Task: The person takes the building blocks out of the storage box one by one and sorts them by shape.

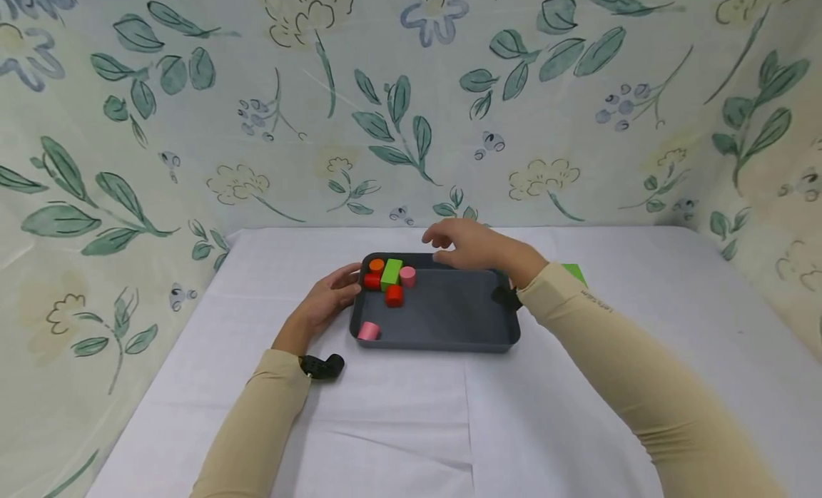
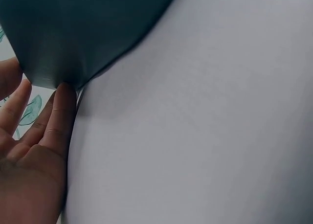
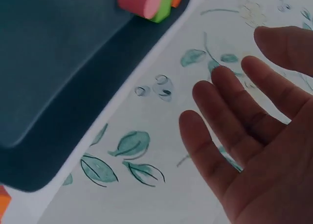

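Observation:
A dark grey tray (image 1: 449, 312) lies on the white cloth. My left hand (image 1: 330, 295) is at its left side, and in the left wrist view loosely extended fingers (image 2: 61, 111) touch its wall. Over the far rim hovers my right hand (image 1: 472, 242), fingers spread and holding nothing. Grouped in the tray's far left corner are an orange cylinder (image 1: 377, 265), a red cylinder (image 1: 372, 281), a green rectangular block (image 1: 391, 275), a pink cylinder (image 1: 407, 275) and another red piece (image 1: 394, 296). A second pink cylinder (image 1: 369, 332) sits in the near left corner.
Right of the tray, a green piece (image 1: 574, 272) shows partly behind the right sleeve. An orange piece (image 3: 4, 202) appears beside the tray in the right wrist view. White cloth (image 1: 411, 405) covers the table, and a leaf-patterned curtain (image 1: 385, 163) hangs behind it.

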The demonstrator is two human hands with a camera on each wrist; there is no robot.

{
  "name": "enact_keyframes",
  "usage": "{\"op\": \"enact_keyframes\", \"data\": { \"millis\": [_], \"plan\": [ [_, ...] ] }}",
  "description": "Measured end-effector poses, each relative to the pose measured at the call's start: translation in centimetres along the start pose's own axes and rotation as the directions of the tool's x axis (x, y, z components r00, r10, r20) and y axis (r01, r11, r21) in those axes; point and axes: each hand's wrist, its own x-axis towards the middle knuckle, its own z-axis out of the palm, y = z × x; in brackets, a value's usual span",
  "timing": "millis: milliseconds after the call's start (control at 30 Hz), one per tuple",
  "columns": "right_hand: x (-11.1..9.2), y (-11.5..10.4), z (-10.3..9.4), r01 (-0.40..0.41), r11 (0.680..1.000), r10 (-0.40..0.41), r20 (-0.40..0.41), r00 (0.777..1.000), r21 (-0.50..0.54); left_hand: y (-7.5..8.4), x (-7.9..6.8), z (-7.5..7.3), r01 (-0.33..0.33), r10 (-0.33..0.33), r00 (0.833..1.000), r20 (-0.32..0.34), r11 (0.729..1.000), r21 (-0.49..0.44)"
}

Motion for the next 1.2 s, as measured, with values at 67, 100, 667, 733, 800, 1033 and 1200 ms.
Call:
{"op": "enact_keyframes", "data": {
  "millis": [67,100,667,733,800,1033,1200],
  "plan": [
    [0.9,-0.4,1.3,0.021,0.999,-0.020,0.021,1.000,-0.033,-0.1,0.0,-0.1,-0.001,0.001,1.000,0.003,1.000,0.005],
    [1.3,-0.6,1.9,0.033,0.998,-0.031,0.027,0.999,-0.053,-0.1,0.0,-0.1,-0.002,0.002,1.000,0.004,1.000,0.004],
    [6.9,-3.3,8.2,-0.105,0.989,0.109,0.035,0.993,-0.102,-0.2,0.1,-0.4,-0.005,0.005,1.000,-0.005,1.000,-0.015],
    [7.2,-3.3,8.6,-0.140,0.983,0.144,0.029,0.989,-0.119,-0.2,0.0,-0.4,-0.009,0.008,1.000,-0.005,1.000,-0.013],
    [7.4,-3.4,8.9,-0.175,0.977,0.180,0.026,0.983,-0.122,-0.1,-0.1,-0.3,-0.012,0.012,1.000,-0.001,1.000,-0.014],
    [7.9,-3.9,9.3,-0.254,0.964,0.255,0.007,0.967,-0.074,-0.1,-0.2,-0.1,-0.015,0.015,1.000,-0.002,1.000,-0.015],
    [8.2,-3.8,9.6,-0.255,0.964,0.254,-0.024,0.967,-0.074,0.1,-0.1,-0.2,-0.022,0.022,1.000,0.001,1.000,-0.022]
  ]
}}
